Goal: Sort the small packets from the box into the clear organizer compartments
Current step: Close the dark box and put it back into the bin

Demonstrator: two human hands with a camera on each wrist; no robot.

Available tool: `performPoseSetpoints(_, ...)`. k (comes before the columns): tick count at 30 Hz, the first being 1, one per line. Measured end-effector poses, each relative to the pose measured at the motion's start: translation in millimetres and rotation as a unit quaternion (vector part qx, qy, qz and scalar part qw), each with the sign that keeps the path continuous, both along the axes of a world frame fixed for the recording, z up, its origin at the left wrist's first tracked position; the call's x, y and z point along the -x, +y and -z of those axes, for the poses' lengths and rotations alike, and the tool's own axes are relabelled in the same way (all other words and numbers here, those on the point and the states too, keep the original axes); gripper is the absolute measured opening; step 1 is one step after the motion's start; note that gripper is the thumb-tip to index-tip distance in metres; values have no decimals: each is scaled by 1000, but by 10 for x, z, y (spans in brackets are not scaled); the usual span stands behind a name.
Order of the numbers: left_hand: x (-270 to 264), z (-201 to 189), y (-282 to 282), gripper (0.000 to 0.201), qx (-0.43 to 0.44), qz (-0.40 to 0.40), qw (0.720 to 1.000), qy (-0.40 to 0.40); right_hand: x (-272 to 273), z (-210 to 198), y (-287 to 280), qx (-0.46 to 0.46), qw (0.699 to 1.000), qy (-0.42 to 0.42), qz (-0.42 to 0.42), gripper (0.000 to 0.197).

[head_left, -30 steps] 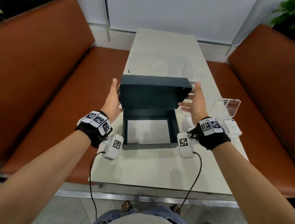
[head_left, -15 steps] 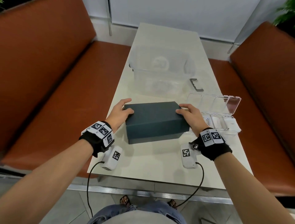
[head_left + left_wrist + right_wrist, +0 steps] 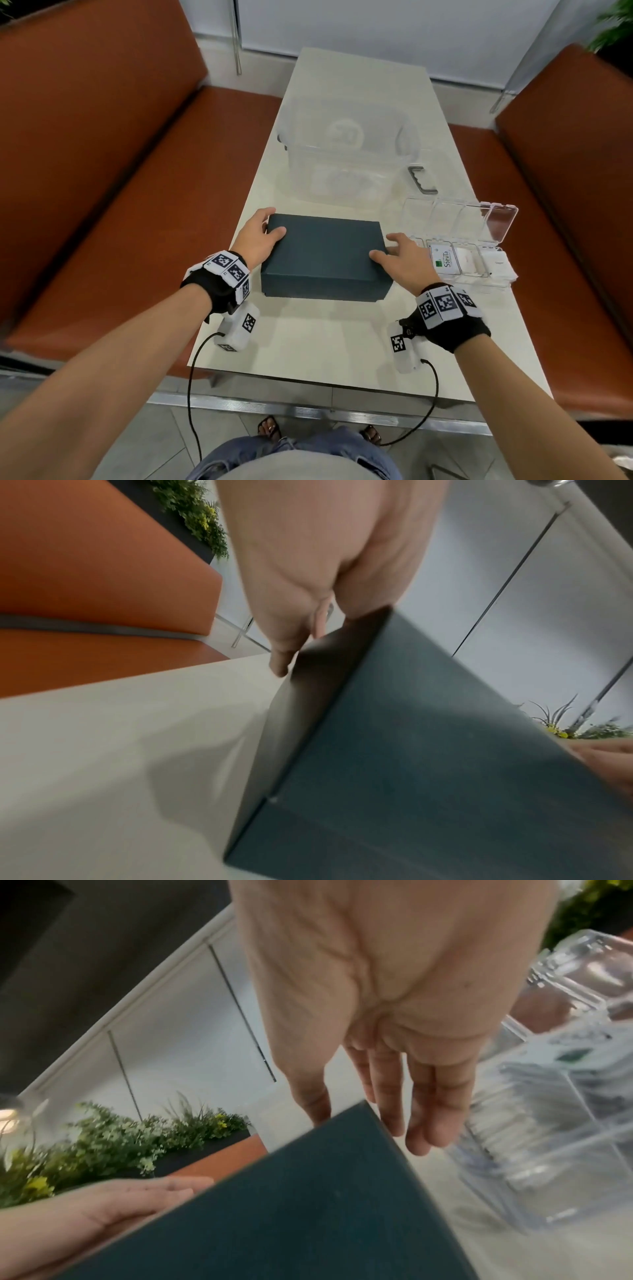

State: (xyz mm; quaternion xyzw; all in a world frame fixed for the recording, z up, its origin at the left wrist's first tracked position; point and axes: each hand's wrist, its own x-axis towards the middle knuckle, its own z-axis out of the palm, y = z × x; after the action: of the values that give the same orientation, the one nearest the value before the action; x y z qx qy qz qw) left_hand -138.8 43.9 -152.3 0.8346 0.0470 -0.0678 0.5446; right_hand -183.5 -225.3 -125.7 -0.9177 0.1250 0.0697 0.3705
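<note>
Orange benches (image 3: 113, 192) flank a pale counter (image 3: 308, 346) that runs away from the person toward a white wall. Near the counter's front edge sits the dark box (image 3: 325, 257), lid closed. The left hand (image 3: 255, 236) lies against the box's left end, thumb laid over the top near the far-left corner, fingers loosely extended down the side; it touches rather than grips. The right hand (image 3: 402, 258) is at the box's right end with fingers spread and straight, its thumb resting on the lid's right edge.

Toward the counter's right edge stands the clear organizer (image 3: 462, 253) with its lid flipped up; small packets (image 3: 444, 263) fill its near compartments, one printed "Stevia". Behind the box, mid-counter, is a large clear bin (image 3: 346, 154) with a dark handle.

From the left wrist, the left hand (image 3: 308, 569) shows its fingertips pressed on the box's (image 3: 428, 764) end wall. The right wrist view shows the right hand (image 3: 394, 1001) open, fingers hanging beside the box's (image 3: 308, 1204) corner, and packets stacked on edge in the organizer (image 3: 548, 1110), blurred.
</note>
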Motion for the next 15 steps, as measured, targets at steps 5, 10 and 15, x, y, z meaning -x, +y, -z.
performPoseSetpoints(5, 69, 133, -3, 65, -34, -1, 993, 116, 19, 160, 78, -6, 999, 53, 4, 41)
performPoseSetpoints(10, 78, 183, 4, 62, -5, -8, 990, 138, 13, 241, 147, -82, 989, 103, 66, 49)
performPoseSetpoints(15, 50, -3, -17, 56, 97, -36, 985, 140, 18, 159, 132, -86, 991, 63, 76, 50)
